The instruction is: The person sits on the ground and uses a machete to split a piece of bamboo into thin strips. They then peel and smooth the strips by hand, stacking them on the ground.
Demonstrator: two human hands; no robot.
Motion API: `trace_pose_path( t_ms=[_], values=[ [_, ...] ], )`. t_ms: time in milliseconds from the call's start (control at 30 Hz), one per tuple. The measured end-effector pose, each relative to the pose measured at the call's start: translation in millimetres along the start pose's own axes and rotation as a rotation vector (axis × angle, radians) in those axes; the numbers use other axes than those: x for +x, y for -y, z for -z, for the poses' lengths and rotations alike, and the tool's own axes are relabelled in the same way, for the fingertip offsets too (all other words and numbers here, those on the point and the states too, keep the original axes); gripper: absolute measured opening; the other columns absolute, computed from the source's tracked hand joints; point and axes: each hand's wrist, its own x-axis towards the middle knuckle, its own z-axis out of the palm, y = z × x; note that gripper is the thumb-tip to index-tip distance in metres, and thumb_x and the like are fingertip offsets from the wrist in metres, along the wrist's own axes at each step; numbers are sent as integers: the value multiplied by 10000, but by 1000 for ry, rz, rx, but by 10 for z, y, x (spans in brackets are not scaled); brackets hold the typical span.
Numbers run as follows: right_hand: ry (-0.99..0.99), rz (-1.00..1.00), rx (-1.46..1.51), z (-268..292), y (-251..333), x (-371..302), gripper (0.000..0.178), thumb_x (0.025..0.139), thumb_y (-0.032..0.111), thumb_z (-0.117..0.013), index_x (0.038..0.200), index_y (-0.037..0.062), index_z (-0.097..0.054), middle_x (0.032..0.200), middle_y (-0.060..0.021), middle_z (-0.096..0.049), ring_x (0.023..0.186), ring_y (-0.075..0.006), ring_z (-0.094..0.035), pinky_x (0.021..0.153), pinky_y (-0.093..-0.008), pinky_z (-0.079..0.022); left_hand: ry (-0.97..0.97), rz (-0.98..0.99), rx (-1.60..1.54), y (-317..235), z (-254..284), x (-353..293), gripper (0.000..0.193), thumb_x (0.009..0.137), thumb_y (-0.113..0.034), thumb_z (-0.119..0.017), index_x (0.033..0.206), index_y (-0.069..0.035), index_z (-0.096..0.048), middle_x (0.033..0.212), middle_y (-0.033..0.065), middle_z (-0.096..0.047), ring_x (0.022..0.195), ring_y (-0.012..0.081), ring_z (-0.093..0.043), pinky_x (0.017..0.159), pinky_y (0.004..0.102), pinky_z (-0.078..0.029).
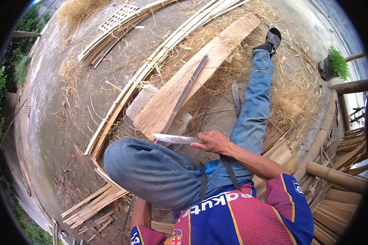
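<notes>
My right hand (214, 142) is closed round the handle end of a knife, whose pale, broad blade (176, 139) points left above my bent left knee. The blade crosses the near end of a long, thin dark strip (187, 90). That strip lies lengthwise on a wooden plank (216, 53), which slopes up to the right with a pale block (142, 100) under its near part. Of my left arm only the forearm (141, 212) shows; my raised knee hides the left hand, and its fingers cannot be made out. A second blade (236, 98) lies beside my outstretched right leg.
Long split bamboo strips (126, 92) curve along the plank's left side. Another strip bundle (110, 38) and a woven lattice piece (117, 17) lie farther left. Curly shavings (294, 98) heap around my right foot. Bamboo poles (335, 176) and stacked strips (335, 208) stand at right.
</notes>
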Motion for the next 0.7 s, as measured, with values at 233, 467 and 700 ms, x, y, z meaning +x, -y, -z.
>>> trace_pose_path(
  t_ms=[233,467,700],
  values=[
    [-82,63,-70,87,-165,26,630,954,610,-557,736,19,-577,647,-215,-615,641,-404,-641,598,-497,-498,3,-8,-9,4,6,44,368,911,-210,-668,1175,45,-651,1154,165,-685,1050,278,-615,910,395,-493],
    [-205,105,-115,121,-330,215,645,959,605,-558,669,29,-552,540,-190,-556,488,-382,-564,497,-478,-462,5,-11,-12,29,20,87,365,908,-204,-669,1174,46,-652,1152,164,-685,1043,273,-614,906,393,-494],
    [-407,-149,-24,584,-776,813,637,957,601,-566,653,43,-521,522,-183,-544,471,-359,-568,482,-473,-458,5,-10,-6,34,35,130,363,906,-199,-670,1173,47,-652,1150,163,-686,1036,267,-614,902,391,-495]
  ],
)
